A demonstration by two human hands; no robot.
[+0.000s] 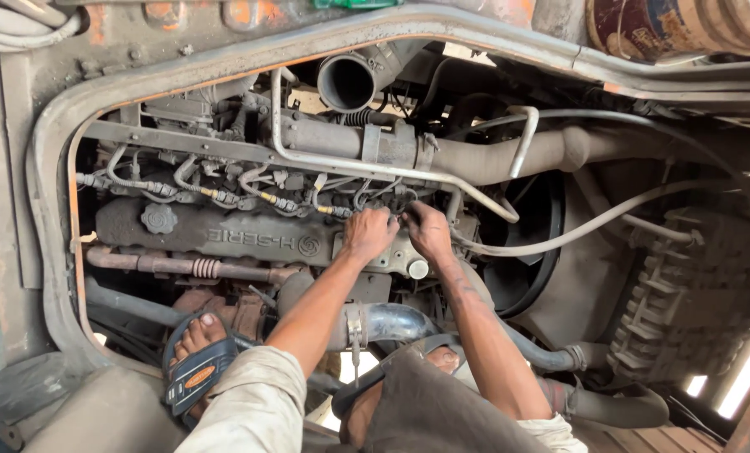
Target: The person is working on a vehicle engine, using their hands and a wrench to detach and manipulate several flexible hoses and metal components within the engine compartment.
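Note:
I look down into an open engine bay. My left hand (369, 233) and my right hand (428, 230) are side by side, both reaching to the far end of the dark valve cover (224, 231). Their fingers are curled around the thin metal fuel lines and fittings (333, 210) above the cover. What the fingertips grip is hidden by the hands themselves. A round oil filler cap (158, 219) sits on the cover at the left.
A wide open intake pipe (346, 82) and a thick grey hose (509, 155) run across the top. A corrugated pipe (199, 268) runs below the cover. My sandalled foot (195, 352) rests on the engine at lower left. A large tyre (694, 294) is at the right.

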